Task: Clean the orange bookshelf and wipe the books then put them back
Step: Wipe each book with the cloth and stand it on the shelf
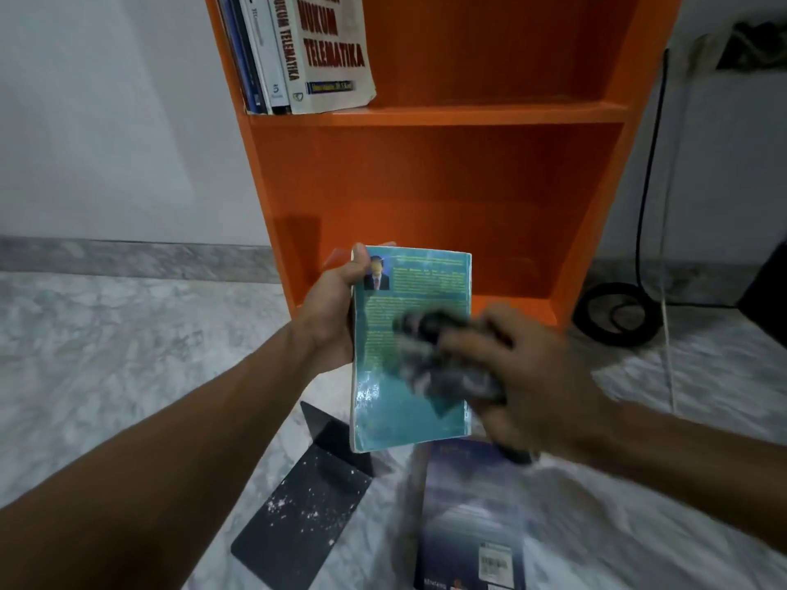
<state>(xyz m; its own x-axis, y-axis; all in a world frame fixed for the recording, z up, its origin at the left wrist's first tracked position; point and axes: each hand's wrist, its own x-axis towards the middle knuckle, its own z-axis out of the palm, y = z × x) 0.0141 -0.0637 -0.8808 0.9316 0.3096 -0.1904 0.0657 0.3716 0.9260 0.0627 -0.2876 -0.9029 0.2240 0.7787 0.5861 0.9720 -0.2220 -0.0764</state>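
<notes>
The left hand (336,308) is gripping a teal book (383,419) by its edge; the right hand (532,376) is bunching a cloth (443,364) against its cover. Beyond the hands, the bookshelf (426,185) is holding few books (315,53); a blue book (468,517) below is probably awaiting return.

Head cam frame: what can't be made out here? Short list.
All head view.
The cloth in the right hand: motion blur smears its edges and pattern.
The teal book: back-cover text too small; front cover faces away; fingers of the left hand hidden behind it.
The shelved books: tops cut off by the frame's top edge.
The blue book on the floor: cut by the bottom edge, top corner behind the right hand.
</notes>
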